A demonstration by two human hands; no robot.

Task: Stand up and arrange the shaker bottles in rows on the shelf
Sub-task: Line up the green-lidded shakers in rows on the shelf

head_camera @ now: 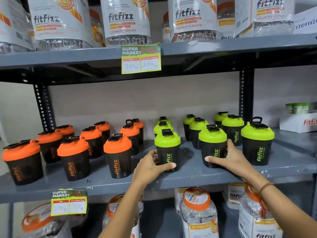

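Evidently, both forearms are stretched up from the bottom edge toward the front of the grey shelf, where the shaker bottles stand upright in rows, orange-lidded ones to the left and green-lidded ones to the right. The left hand is curled around the base of the front green-lidded bottle of the leftmost green row, with the thumb laid across its lower front and the fingers wrapped out of sight behind it. The right hand is closed on the next front bottle, with the thumb stretched across its lower front and the fingers pressed against its right side; a thin band is worn on that wrist. Both bottles are seen resting on the shelf near its front edge. The rear bottles are largely hidden by those in front, and the handwriting on the price tag above is only partly legible. The large jars below are cut off by the frame.
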